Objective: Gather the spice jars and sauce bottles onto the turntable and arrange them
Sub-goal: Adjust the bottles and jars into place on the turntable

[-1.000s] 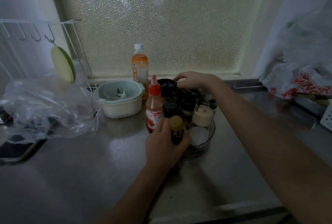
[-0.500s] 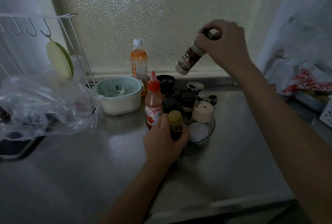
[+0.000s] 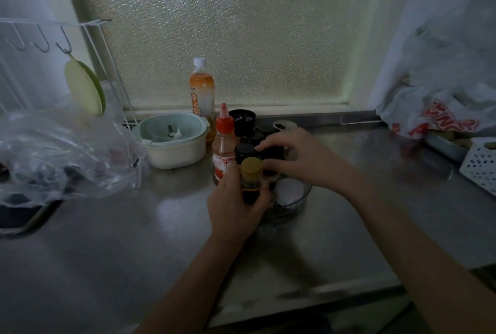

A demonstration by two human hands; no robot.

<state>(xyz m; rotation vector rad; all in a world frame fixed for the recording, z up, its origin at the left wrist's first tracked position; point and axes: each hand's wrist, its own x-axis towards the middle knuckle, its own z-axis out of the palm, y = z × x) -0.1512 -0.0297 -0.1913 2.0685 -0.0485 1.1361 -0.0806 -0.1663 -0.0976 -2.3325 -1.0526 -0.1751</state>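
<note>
A clear round turntable (image 3: 296,202) stands on the steel counter, crowded with several dark-lidded spice jars (image 3: 244,150) and a white-lidded one (image 3: 290,189). A red-capped sauce bottle (image 3: 224,146) stands at its left edge. My left hand (image 3: 236,207) is wrapped around a small dark bottle with a yellow cap (image 3: 251,179) at the turntable's near-left rim. My right hand (image 3: 298,158) is down over the middle of the turntable, fingers curled around a black-lidded jar (image 3: 271,155); most of that jar is hidden by my fingers.
An orange drink bottle (image 3: 202,92) and a pale bowl (image 3: 171,142) stand behind-left. A clear plastic bag (image 3: 53,159) and wire rack (image 3: 40,38) fill the left. A printed bag (image 3: 442,113) and white basket (image 3: 480,167) sit right. The counter's front edge (image 3: 308,298) is near.
My right hand lifted a spice jar high from the back of the turntable, then came down with it among the jars in the middle. My left hand kept its hold on the yellow-capped bottle.
</note>
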